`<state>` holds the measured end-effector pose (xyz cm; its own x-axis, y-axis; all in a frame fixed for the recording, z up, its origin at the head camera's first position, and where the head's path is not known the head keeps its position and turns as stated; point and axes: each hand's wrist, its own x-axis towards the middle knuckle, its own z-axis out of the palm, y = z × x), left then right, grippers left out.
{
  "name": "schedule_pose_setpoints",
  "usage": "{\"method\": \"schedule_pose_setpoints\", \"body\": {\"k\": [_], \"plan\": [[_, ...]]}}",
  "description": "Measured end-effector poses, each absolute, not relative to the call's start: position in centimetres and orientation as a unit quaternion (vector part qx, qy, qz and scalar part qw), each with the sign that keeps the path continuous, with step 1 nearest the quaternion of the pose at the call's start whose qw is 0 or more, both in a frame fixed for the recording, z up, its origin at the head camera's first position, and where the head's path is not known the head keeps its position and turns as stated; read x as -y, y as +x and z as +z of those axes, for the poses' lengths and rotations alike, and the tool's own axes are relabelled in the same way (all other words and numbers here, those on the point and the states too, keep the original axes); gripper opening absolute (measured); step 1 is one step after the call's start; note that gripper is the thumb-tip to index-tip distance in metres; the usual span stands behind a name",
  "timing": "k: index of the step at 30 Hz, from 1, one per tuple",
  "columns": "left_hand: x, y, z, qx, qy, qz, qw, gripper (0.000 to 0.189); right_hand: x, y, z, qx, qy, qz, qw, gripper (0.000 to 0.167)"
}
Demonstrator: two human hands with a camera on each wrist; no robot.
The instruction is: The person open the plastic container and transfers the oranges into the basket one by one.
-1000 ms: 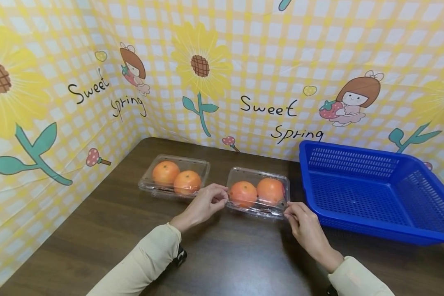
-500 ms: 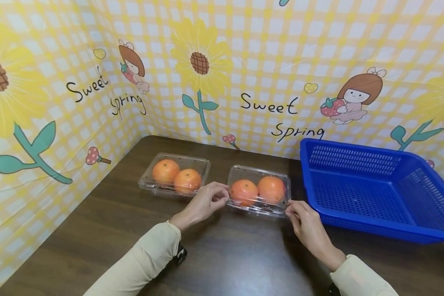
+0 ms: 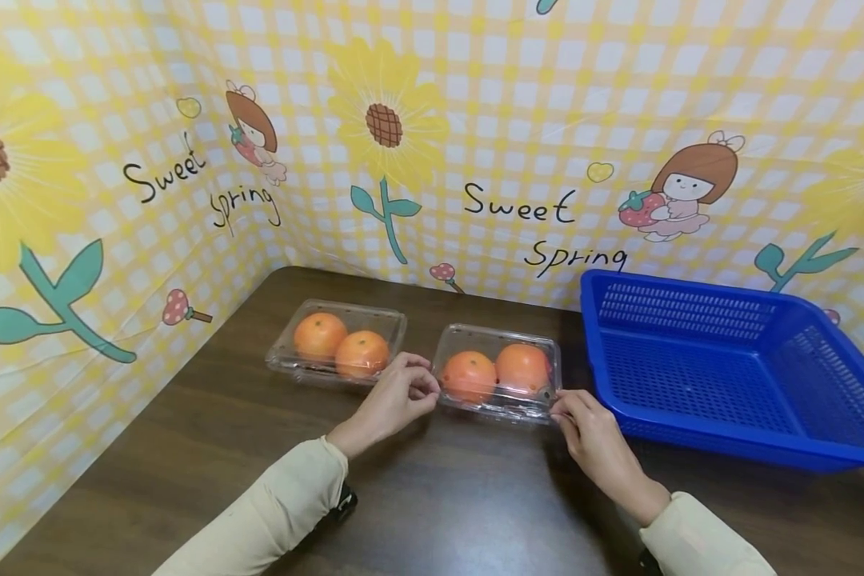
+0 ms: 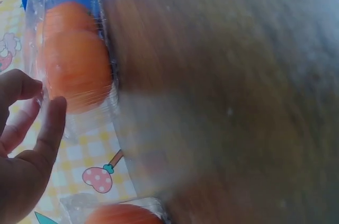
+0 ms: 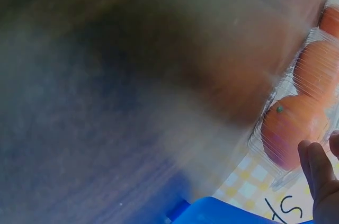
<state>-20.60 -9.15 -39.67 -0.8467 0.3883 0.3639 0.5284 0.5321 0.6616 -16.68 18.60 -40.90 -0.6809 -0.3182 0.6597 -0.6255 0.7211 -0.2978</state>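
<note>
A clear plastic clamshell box with two oranges, one orange at the left and the other at the right, sits on the table before the hands. My left hand is at its near left corner, thumb and forefinger bent around the rim. At the near right corner, my right hand pinches the rim between thumb and fingers. In the left wrist view, the left fingertips lie along the box edge. The right wrist view shows the right fingertips beside an orange.
Another clear box with two oranges lies to the left, just past the left hand. A blue perforated basket stands at the right, close to the right hand. Yellow checked cloth hangs behind the brown table.
The left hand's fingers have bent and shifted slightly at the box corner. The right hand keeps its pinch, and the boxes stay in place; the head view has drifted a little.
</note>
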Motion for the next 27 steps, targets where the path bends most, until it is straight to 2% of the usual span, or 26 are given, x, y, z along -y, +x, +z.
{"method": "schedule_pose_setpoints", "body": {"k": [5, 14, 22, 27], "plan": [[9.04, -20.63, -39.55, 0.871, -0.254, -0.413, 0.081, 0.008, -18.58, -16.63, -40.83, 0.880, 0.267, 0.257, 0.298, 0.026], [9.16, -20.83, -39.36, 0.859, -0.236, -0.454, 0.032, 0.004, -18.80, -16.73, -41.00, 0.885, 0.263, 0.263, 0.280, 0.022], [9.27, -20.84, -39.36, 0.862, -0.239, -0.446, 0.028, 0.005, -18.79, -16.74, -41.06, 0.883, 0.264, 0.266, 0.281, 0.022], [9.01, -20.79, -39.20, 0.869, -0.238, -0.432, 0.047, 0.006, -18.86, -16.76, -40.98, 0.880, 0.272, 0.268, 0.283, 0.021]]}}
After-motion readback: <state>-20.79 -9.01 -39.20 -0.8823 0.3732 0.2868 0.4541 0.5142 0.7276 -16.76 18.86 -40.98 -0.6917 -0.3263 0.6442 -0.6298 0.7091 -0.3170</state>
